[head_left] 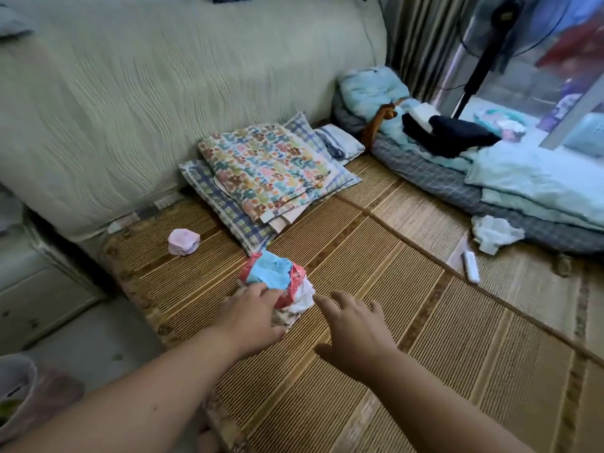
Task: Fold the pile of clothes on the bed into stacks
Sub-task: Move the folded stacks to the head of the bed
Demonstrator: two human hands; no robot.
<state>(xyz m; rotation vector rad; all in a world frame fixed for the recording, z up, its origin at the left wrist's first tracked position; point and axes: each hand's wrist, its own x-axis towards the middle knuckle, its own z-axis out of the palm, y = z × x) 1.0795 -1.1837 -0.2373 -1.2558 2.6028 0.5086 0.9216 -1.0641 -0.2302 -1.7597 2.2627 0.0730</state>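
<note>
Folded stack (277, 281): sitting on the bed (441, 322) near its left edge, just in front of the pillows (261, 171).
Left hand (251, 318): fingers lying over the stack's near side; cannot tell whether they are gripping.
Right hand (353, 331): hovering just beside the stack, fingers spreading, holding nothing.
Pink bundle (183, 241): lying apart, toward the head-left corner.

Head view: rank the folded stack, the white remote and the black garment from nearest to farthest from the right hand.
1. folded stack, just left of the right hand.
2. white remote, right, on the mat.
3. black garment, far back right, on the bedding.
</note>
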